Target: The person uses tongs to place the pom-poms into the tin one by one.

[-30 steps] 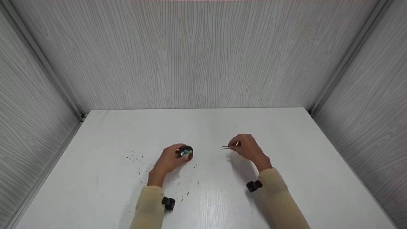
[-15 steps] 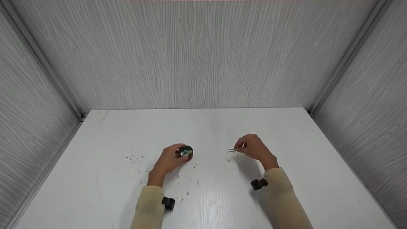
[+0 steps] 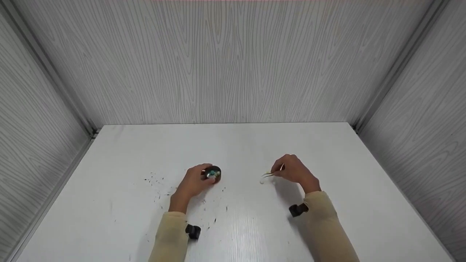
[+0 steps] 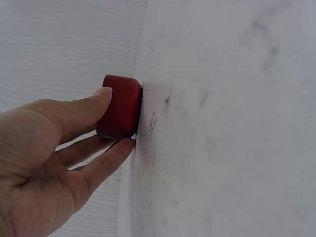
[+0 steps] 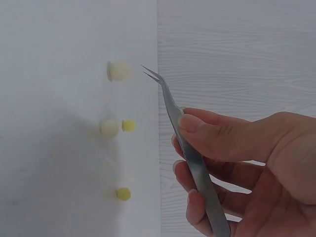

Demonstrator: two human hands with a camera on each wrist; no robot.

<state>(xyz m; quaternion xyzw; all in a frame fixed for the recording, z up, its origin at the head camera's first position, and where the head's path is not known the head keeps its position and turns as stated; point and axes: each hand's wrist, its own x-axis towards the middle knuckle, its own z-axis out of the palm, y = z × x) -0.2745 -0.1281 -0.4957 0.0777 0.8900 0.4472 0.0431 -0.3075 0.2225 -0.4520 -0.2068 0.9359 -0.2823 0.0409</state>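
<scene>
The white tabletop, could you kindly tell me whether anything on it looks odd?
Dark specks are scattered around the left hand, standing out against the white tabletop; whether debris or marks, I cannot tell.

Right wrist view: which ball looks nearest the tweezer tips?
The topmost white ball; the other white ball and both yellow balls appear lower, farther from the tweezer tips.
</scene>
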